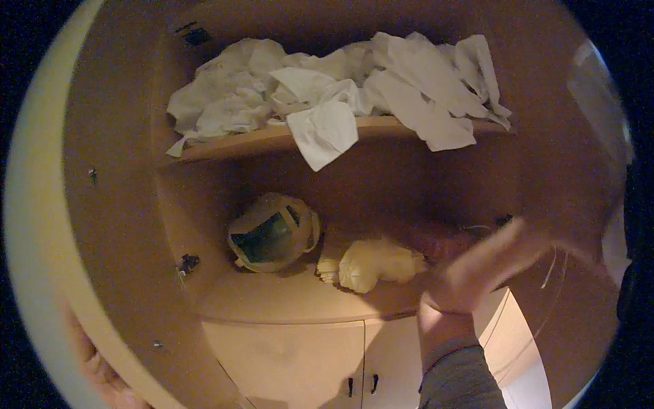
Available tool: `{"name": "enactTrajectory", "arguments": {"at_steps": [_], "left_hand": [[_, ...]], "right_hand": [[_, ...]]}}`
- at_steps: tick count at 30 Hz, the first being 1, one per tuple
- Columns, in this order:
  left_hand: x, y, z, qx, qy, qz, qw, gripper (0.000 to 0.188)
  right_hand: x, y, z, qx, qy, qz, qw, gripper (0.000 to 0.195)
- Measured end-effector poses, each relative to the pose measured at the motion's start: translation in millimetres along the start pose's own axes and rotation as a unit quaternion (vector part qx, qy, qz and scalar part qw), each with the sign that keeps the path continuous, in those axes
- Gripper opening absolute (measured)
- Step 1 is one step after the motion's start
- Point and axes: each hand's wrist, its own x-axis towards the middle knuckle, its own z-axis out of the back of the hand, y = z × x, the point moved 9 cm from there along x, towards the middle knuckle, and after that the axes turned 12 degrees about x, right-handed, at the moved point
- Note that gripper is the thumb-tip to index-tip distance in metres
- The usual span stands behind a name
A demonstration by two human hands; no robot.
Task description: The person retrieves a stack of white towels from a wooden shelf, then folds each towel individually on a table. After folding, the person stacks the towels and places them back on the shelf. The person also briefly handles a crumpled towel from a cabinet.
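Observation:
My right hand (pixel 490 268), blurred by motion, reaches from the lower right into the lower compartment of a wooden cabinet, its fingers towards the right side wall. Whether it holds anything is too blurred to tell. Thin pale cords (pixel 552 268) hang close by its fingertips. At the lower left rim, my left hand (pixel 107 376) rests along the edge of a wooden panel (pixel 97 301); its grip is too dim to make out. Left of my right hand lies a crumpled pale-yellow bundle (pixel 373 263). Farther left sits a rounded beige bag (pixel 276 235) with a dark panel.
Rumpled white cloths (pixel 327 92) fill the upper shelf (pixel 245 145), some draping over its front edge. Below the compartment floor (pixel 255 301) are two closed cabinet doors (pixel 291 353) with dark handles. Small metal fittings (pixel 92 175) stick out of the left panel.

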Motion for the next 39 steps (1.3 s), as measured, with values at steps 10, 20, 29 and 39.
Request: {"name": "enactTrajectory", "arguments": {"at_steps": [10,20,29,39], "left_hand": [[-18,-11,-49,-0.139,0.159,-0.018,0.977,0.111],[-51,50,-167,0.081,0.261,-0.139,0.952,0.108],[-149,130,-245,0.22,0.312,-0.237,0.893,0.098],[-157,217,-212,0.192,0.233,-0.323,0.897,0.098]], "right_hand": [[-75,112,-229,0.194,0.402,-0.036,0.894,0.053],[-67,39,145,0.373,0.003,-0.151,0.916,0.047],[-57,76,377,0.002,-0.12,0.072,0.99,0.048],[-78,17,425,-0.207,0.217,-0.32,0.899,0.046]]}}
